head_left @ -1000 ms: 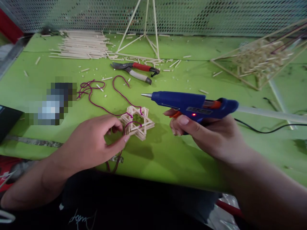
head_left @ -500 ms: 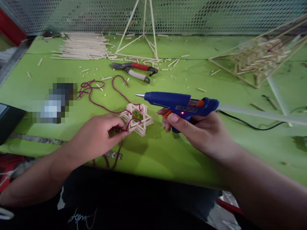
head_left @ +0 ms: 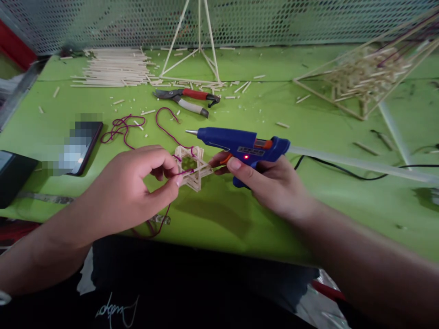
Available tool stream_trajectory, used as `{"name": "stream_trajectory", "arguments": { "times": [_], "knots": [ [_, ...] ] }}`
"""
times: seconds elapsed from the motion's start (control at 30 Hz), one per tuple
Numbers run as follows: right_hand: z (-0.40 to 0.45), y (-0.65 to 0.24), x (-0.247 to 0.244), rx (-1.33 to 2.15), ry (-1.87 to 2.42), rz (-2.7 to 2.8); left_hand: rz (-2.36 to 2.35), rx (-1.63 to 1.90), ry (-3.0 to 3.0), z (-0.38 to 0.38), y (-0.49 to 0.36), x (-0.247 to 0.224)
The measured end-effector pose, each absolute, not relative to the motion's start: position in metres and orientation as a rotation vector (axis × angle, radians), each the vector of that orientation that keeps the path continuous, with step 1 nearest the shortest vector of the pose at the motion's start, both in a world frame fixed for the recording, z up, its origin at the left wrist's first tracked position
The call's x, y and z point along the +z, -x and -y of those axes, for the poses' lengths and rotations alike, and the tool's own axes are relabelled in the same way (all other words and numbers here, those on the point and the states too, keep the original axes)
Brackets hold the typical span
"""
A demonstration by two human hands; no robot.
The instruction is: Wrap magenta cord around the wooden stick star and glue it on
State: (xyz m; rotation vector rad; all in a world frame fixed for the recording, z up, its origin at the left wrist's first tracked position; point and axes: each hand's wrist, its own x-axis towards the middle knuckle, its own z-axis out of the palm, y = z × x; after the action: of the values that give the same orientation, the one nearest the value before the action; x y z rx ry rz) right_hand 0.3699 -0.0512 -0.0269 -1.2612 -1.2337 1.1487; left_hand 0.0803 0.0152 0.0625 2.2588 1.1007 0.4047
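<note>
A star-shaped frame of stacked thin wooden sticks (head_left: 199,172) is at the centre, with purple string (head_left: 167,132) tied to it and trailing over the green table. My left hand (head_left: 147,178) pinches its left side, thumb and finger closed near the string. My right hand (head_left: 267,183) is wrapped round a blue glue gun (head_left: 226,141), whose red light is on and whose metal tip points left, above the star. Fingertips of my right hand reach the star's right point. A clear glue stick (head_left: 343,165) extends from the back of the gun.
Red-and-white-handled cutters (head_left: 192,101) lie behind the gun. Further back are a stick pile (head_left: 113,67) and a stick pyramid (head_left: 215,55). A larger stick structure (head_left: 366,80) stands at right, a phone (head_left: 82,151) at left. A black cord (head_left: 346,171) runs right.
My right hand has moved left with the glue gun, and its fingertips now meet the star. The star appears slightly raised and tilted in my left hand. The view has shifted slightly.
</note>
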Motion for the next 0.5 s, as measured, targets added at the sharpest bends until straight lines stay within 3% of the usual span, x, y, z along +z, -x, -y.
{"name": "stream_trajectory", "arguments": {
  "times": [0.5],
  "knots": [
    [0.059, -0.375, -0.008, 1.116, 1.279, 1.229, -1.021, 0.520, -2.111, -0.012, -0.076, 0.066]
  ]
}}
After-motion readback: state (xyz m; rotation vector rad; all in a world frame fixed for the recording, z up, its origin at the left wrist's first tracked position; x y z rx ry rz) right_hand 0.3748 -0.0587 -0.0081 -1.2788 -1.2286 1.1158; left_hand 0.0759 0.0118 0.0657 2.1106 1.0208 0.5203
